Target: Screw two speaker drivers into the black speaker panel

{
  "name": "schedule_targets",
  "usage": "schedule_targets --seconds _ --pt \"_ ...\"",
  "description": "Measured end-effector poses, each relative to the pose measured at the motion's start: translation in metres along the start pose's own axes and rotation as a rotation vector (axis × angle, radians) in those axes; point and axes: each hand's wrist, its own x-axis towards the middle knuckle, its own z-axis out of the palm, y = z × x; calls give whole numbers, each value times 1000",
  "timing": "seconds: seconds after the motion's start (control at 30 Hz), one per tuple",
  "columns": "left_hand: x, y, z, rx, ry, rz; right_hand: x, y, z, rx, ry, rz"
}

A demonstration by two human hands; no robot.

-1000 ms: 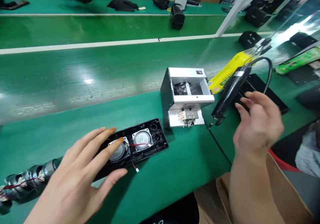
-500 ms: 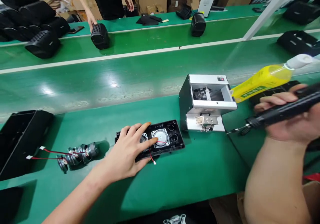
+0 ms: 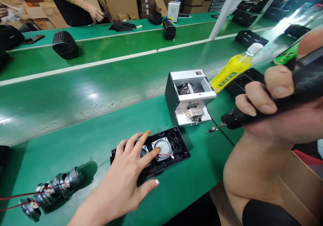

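Note:
My left hand lies with spread fingers over a black speaker panel on the green bench, one fingertip at a round silver speaker driver. A second driver is partly under the fingers. Red wires with a white plug lie on the panel. My right hand is wrapped round a black electric screwdriver, its bit pointing left, close to the silver screw feeder. The bit touches nothing.
Several loose drivers with red wires lie at the lower left. A yellow bottle stands tilted in view beside the feeder. Black speakers sit across the green conveyor. Another person's hand is at the far bench.
The view has swung right. My right hand and the screwdriver appear larger and nearer. The other person's hand has let go of the speaker across the conveyor. My left hand stays on the panel.

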Motion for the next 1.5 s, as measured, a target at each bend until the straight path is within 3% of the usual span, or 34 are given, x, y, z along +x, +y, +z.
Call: schedule_targets --seconds 0.1,0.27,0.37,0.43,0.53,0.67,0.77,0.87,1.1,1.27,1.37,1.5 --pt "10 -1 -9 -104 33 27 -6 5 9 93 -187 56" --pt "39 14 -1 -79 152 -148 -11 21 2 212 -104 56" --pt "46 22 14 43 113 -217 -10 26 -1 238 -113 71" --pt "42 24 19 69 103 -191 -7 28 -4 193 -86 37" --pt "28 19 18 77 152 -114 2 29 -6 89 -42 -175" --pt "9 10 18 147 156 3 7 25 9 2 -129 -394" --pt "5 7 21 192 137 14 0 23 32 -60 -43 -337" --pt "6 9 23 186 132 1 -8 29 44 -62 -64 -251" --pt "13 26 23 121 140 52 5 65 28 47 -300 -436" --pt "10 34 27 107 118 46 20 84 21 36 -314 -506" --pt "4 35 30 126 130 13 15 82 22 42 -332 -458" --pt "2 33 33 138 135 -8 -7 59 30 61 -348 -316"
